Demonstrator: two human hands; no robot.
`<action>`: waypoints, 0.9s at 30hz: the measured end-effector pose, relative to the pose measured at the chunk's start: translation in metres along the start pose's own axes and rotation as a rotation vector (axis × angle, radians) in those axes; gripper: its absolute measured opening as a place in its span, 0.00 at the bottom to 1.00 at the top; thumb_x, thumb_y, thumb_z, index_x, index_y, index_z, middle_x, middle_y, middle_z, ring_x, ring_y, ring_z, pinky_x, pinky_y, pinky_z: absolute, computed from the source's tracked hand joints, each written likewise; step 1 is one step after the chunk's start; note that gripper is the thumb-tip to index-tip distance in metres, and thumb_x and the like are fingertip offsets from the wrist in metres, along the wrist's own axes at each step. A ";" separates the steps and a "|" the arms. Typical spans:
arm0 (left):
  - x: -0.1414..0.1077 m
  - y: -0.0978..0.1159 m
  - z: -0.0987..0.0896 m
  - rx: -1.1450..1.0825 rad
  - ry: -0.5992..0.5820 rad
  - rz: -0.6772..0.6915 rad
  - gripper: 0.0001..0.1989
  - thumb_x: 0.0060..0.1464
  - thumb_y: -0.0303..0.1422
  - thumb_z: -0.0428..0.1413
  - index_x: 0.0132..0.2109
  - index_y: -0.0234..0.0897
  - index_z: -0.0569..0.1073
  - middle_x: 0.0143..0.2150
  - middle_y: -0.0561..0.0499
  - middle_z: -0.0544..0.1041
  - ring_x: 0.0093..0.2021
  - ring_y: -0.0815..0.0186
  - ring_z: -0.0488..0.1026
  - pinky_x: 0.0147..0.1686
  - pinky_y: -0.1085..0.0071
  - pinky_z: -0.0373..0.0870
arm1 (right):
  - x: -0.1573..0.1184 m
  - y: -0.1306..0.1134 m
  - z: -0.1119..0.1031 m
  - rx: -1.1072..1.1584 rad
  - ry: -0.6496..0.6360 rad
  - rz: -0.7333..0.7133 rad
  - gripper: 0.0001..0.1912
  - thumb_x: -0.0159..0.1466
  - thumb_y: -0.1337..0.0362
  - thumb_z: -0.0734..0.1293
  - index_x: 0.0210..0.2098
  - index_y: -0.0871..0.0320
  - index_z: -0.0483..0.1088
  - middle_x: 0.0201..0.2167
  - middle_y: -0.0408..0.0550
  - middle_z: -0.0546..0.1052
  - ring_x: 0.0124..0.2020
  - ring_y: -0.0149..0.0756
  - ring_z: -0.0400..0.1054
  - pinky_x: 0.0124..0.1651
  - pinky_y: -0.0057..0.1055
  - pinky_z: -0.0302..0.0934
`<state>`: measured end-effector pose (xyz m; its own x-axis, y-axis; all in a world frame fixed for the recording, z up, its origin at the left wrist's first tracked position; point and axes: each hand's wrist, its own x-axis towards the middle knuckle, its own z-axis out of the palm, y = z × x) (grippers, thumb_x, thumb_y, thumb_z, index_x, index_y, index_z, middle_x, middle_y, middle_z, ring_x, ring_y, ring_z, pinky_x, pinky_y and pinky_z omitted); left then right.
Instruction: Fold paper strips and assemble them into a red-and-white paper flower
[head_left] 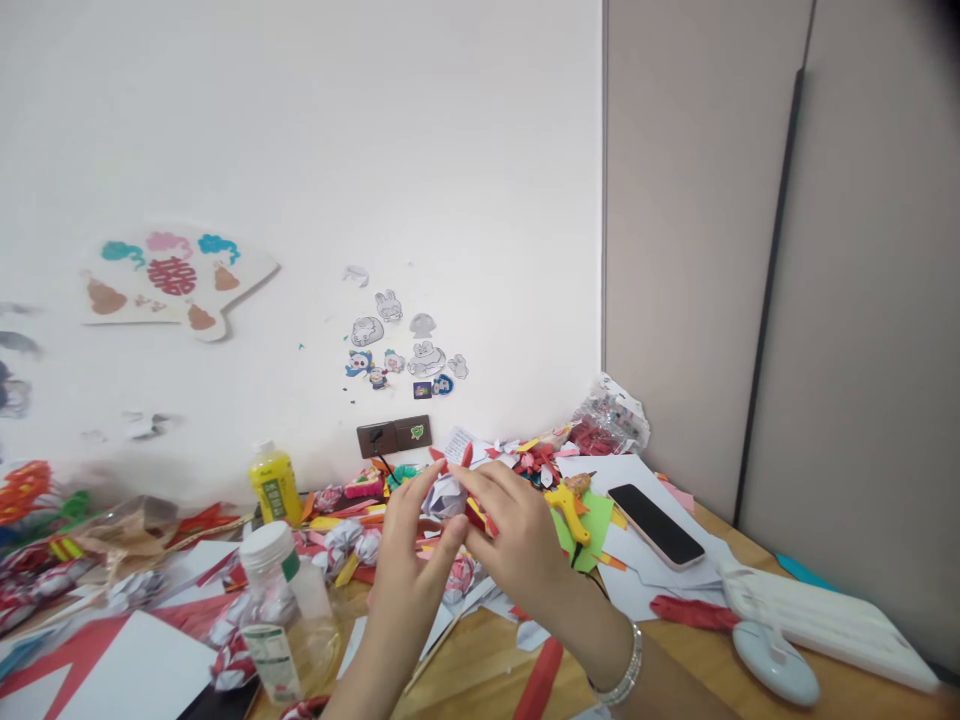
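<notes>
A crumpled white paper ball (445,497) with red pointed pieces sticking out around it is held between both hands at the middle of the view. My left hand (412,545) presses its fingers and thumb against the ball's left and lower side. From the right, my right hand (514,525) closes its fingers on the ball's upper and right side, partly hiding the red pieces. Behind the right hand, a yellow glue gun (568,512) lies on green paper (598,522).
A clear jar (281,610) and a yellow bottle (275,483) stand at left. A phone (657,525), white power strip (832,620) and mouse (775,662) lie at right. Paper scraps and crumpled balls cover much of the wooden table (480,680), against a wall.
</notes>
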<state>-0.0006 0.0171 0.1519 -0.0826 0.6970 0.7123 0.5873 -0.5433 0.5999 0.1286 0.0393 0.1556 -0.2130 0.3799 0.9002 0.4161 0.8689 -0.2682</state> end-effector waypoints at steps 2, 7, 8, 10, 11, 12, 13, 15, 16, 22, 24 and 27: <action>0.001 -0.001 -0.002 -0.032 0.024 -0.005 0.18 0.54 0.39 0.48 0.52 0.42 0.64 0.50 0.45 0.63 0.51 0.59 0.64 0.41 0.66 0.68 | 0.002 -0.003 -0.003 0.085 -0.073 -0.019 0.21 0.59 0.69 0.61 0.52 0.55 0.62 0.40 0.50 0.70 0.40 0.36 0.65 0.42 0.32 0.62; 0.000 -0.002 -0.010 -0.003 0.100 0.065 0.12 0.54 0.38 0.49 0.45 0.43 0.66 0.50 0.46 0.61 0.53 0.58 0.61 0.41 0.66 0.67 | 0.005 -0.012 -0.011 0.306 -0.137 0.021 0.20 0.59 0.70 0.61 0.52 0.55 0.61 0.42 0.48 0.69 0.43 0.33 0.64 0.46 0.31 0.60; -0.001 -0.002 -0.010 -0.009 0.091 0.071 0.12 0.54 0.38 0.48 0.46 0.43 0.65 0.51 0.46 0.61 0.53 0.57 0.60 0.43 0.65 0.66 | 0.005 -0.014 -0.011 0.324 -0.121 0.035 0.19 0.60 0.71 0.61 0.51 0.55 0.61 0.42 0.48 0.69 0.43 0.33 0.64 0.46 0.31 0.60; -0.004 -0.002 -0.007 -0.016 0.091 0.080 0.12 0.55 0.39 0.46 0.46 0.43 0.63 0.52 0.45 0.60 0.56 0.56 0.56 0.50 0.59 0.61 | 0.002 -0.015 -0.008 0.333 -0.087 0.034 0.17 0.60 0.72 0.59 0.49 0.55 0.63 0.39 0.48 0.70 0.41 0.33 0.64 0.44 0.31 0.61; -0.005 -0.003 -0.006 -0.019 0.104 0.091 0.11 0.55 0.39 0.46 0.45 0.43 0.62 0.52 0.45 0.59 0.58 0.56 0.54 0.52 0.56 0.57 | 0.001 -0.015 -0.007 0.329 -0.075 0.018 0.16 0.60 0.72 0.59 0.48 0.55 0.63 0.38 0.48 0.70 0.40 0.34 0.64 0.42 0.31 0.61; -0.006 -0.004 -0.005 -0.019 0.120 0.104 0.11 0.55 0.39 0.47 0.45 0.42 0.62 0.53 0.45 0.59 0.59 0.55 0.53 0.54 0.53 0.54 | 0.000 -0.015 -0.006 0.322 -0.069 0.000 0.16 0.60 0.73 0.58 0.47 0.55 0.64 0.37 0.48 0.69 0.39 0.34 0.64 0.41 0.32 0.61; -0.006 -0.005 -0.004 -0.007 0.128 0.120 0.11 0.54 0.39 0.48 0.44 0.42 0.61 0.53 0.44 0.58 0.59 0.54 0.52 0.54 0.51 0.53 | 0.000 -0.015 -0.005 0.316 -0.069 -0.019 0.16 0.60 0.73 0.58 0.47 0.55 0.64 0.36 0.48 0.69 0.39 0.34 0.64 0.41 0.32 0.61; -0.005 -0.007 -0.004 0.027 0.134 0.151 0.11 0.54 0.39 0.49 0.43 0.42 0.61 0.54 0.44 0.57 0.59 0.52 0.53 0.53 0.48 0.53 | 0.000 -0.015 -0.005 0.311 -0.080 -0.036 0.16 0.60 0.73 0.58 0.46 0.55 0.64 0.37 0.48 0.69 0.38 0.35 0.64 0.41 0.32 0.61; -0.005 -0.007 -0.004 0.047 0.135 0.158 0.11 0.54 0.39 0.49 0.44 0.42 0.60 0.55 0.43 0.56 0.59 0.52 0.53 0.53 0.48 0.52 | 0.000 -0.015 -0.005 0.307 -0.085 -0.032 0.16 0.60 0.73 0.58 0.46 0.55 0.64 0.37 0.48 0.70 0.39 0.35 0.64 0.41 0.32 0.61; -0.006 0.004 -0.004 0.104 0.151 -0.030 0.22 0.53 0.42 0.48 0.52 0.40 0.57 0.54 0.42 0.61 0.53 0.54 0.61 0.44 0.58 0.65 | -0.002 -0.018 0.000 0.263 0.000 0.035 0.14 0.61 0.72 0.58 0.46 0.56 0.64 0.37 0.49 0.69 0.39 0.34 0.64 0.42 0.31 0.61; -0.007 0.007 -0.004 0.025 0.098 -0.094 0.20 0.54 0.43 0.46 0.52 0.40 0.59 0.50 0.43 0.65 0.46 0.58 0.67 0.37 0.64 0.69 | -0.004 -0.020 0.005 0.262 0.041 0.056 0.14 0.61 0.71 0.58 0.46 0.56 0.64 0.37 0.49 0.70 0.39 0.34 0.64 0.41 0.31 0.61; -0.007 0.007 -0.007 -0.019 0.091 -0.103 0.18 0.55 0.42 0.45 0.50 0.39 0.61 0.46 0.45 0.69 0.36 0.63 0.71 0.32 0.68 0.69 | -0.006 -0.023 0.008 0.282 0.040 0.067 0.14 0.60 0.71 0.60 0.46 0.57 0.64 0.36 0.48 0.69 0.37 0.33 0.64 0.40 0.30 0.61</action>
<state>-0.0018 0.0053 0.1541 -0.2150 0.7044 0.6764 0.5569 -0.4805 0.6775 0.1129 0.0197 0.1535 -0.1557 0.4315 0.8886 0.1643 0.8983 -0.4075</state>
